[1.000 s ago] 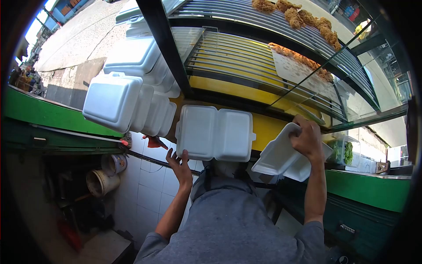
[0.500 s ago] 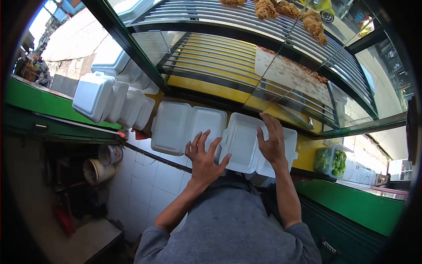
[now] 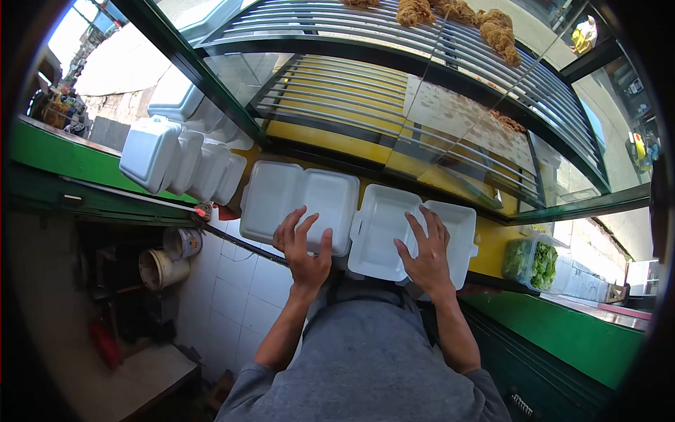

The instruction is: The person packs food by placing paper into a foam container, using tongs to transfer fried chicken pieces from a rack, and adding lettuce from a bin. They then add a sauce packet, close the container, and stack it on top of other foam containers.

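Two white foam takeaway boxes lie unfolded side by side on the yellow counter in front of me. My left hand (image 3: pixel 304 250) is over the near edge of the left foam box (image 3: pixel 330 197), fingers spread and holding nothing. Over the right foam box (image 3: pixel 383 228) is my right hand (image 3: pixel 427 250), its fingers also apart, near the fold between the box's two halves. Both boxes have bare insides where they show; my hands hide parts of them.
Closed foam boxes (image 3: pixel 151 155) are stacked at the left end of the counter. A glass display case (image 3: pixel 394 169) with fried chicken (image 3: pixel 498 35) on its top rack stands behind. To the right is a clear tub of lettuce (image 3: pixel 543 266). Buckets (image 3: pixel 160 269) sit low at left.
My left hand has shifted left along the left box. My right hand has come down and left toward me, and the right box sits slightly lower in view.
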Tool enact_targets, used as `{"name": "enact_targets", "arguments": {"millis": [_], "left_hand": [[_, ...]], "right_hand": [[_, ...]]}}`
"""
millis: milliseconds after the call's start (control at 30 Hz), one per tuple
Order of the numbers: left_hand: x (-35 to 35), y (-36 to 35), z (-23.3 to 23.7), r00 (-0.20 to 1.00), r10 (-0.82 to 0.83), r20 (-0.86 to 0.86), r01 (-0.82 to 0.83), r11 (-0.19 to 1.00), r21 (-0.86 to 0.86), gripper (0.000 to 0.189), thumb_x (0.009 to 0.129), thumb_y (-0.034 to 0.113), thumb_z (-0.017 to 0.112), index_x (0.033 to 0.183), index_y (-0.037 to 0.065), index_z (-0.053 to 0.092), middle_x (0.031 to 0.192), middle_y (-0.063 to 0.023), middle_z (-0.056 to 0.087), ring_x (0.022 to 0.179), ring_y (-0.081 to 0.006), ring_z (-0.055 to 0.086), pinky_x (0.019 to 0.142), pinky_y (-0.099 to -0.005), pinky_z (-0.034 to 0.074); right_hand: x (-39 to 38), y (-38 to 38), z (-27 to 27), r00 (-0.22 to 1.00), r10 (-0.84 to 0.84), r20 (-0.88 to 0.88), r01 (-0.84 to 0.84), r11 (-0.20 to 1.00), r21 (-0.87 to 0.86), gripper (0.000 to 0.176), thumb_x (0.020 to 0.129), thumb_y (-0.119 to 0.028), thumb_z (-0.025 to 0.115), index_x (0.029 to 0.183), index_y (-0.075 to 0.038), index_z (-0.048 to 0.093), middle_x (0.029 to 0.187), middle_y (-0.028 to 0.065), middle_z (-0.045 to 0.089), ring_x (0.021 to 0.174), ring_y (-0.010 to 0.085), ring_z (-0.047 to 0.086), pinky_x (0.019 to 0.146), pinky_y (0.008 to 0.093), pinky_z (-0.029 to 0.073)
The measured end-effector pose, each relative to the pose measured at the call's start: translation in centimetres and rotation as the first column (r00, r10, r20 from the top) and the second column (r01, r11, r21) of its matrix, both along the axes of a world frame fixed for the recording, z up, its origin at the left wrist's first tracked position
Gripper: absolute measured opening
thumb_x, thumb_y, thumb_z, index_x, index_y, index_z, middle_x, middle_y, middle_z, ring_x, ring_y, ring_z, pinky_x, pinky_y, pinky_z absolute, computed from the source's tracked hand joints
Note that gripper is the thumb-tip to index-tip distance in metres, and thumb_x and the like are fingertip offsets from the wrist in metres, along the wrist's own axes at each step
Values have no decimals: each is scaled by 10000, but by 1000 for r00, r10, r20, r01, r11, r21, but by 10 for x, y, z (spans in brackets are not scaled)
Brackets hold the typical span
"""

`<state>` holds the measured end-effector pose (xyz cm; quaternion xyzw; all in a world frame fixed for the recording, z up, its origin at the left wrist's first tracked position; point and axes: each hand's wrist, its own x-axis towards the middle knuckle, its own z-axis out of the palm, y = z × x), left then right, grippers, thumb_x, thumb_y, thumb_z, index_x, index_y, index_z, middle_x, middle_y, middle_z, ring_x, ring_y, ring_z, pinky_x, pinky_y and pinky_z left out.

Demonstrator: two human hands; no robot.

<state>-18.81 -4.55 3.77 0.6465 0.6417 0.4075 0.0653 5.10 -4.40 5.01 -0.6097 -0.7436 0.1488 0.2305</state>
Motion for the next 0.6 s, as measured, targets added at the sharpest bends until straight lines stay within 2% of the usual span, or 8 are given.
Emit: {"name": "enact_targets", "arguments": {"millis": [100,200,233,300,367,433,467,600], "left_hand": [[-48,4,-18,885,291,363,-356,926,126,300,905,172,588,1157,13,555,1198,-124,544,1174,-280,481,1017,-401,315],[-105,13,-36,585,538,607,-639,767,-63,309,950,226,556,1158,1,520,1120,-112,549,1035,-214,517,905,-364,403],[-145,13,-78,481,531,697,-623,767,-154,360,938,282,584,1144,-5,513,1109,-112,549,974,-203,529,880,-352,421],[-159,19,-66,201,615,763,-459,747,-481,415,921,334,609,1136,-7,510,1112,-116,545,925,-190,533,835,-324,432],[-182,26,-96,312,575,756,-337,811,-478,406,903,342,633,1102,-2,551,1033,-103,578,923,-169,544,791,-297,440],[-190,31,-98,421,553,719,-194,829,-525,393,899,336,639,1088,-3,576,994,-95,598,936,-160,554,783,-287,443],[-190,34,-101,329,575,749,-169,816,-553,384,904,255,621,1161,-27,572,1076,-110,626,976,-183,592,866,-301,450],[-195,38,-106,335,533,777,-79,838,-540,347,927,177,583,1200,-34,551,1113,-121,615,1002,-189,586,874,-294,454]], "right_hand": [[-31,14,15,992,121,-37,-120,992,27,535,807,-269,700,1288,-98,539,1386,174,396,1293,358,354,1070,476,264],[-75,25,25,957,284,-62,-282,959,31,582,800,-306,703,1321,-124,517,1404,170,387,1321,351,330,1084,482,240],[-93,27,29,938,343,-57,-342,939,28,598,800,-312,700,1335,-133,503,1415,167,381,1330,348,323,1086,488,235],[-128,29,25,897,441,-23,-441,897,25,626,797,-323,697,1359,-153,477,1432,162,370,1342,351,310,1088,516,223],[-157,33,17,861,509,14,-509,860,16,649,795,-332,695,1376,-173,456,1445,157,361,1353,350,298,1089,542,208],[-180,35,7,828,559,51,-559,829,-14,664,793,-338,693,1389,-193,439,1454,151,355,1365,346,286,1090,565,192],[-189,35,4,820,568,70,-567,823,-39,668,786,-345,696,1389,-214,438,1465,139,345,1380,339,268,1093,577,181],[-206,39,-11,804,559,200,-560,826,-60,623,820,-337,672,1392,-261,437,1482,117,336,1385,336,265,1105,583,140]]}}
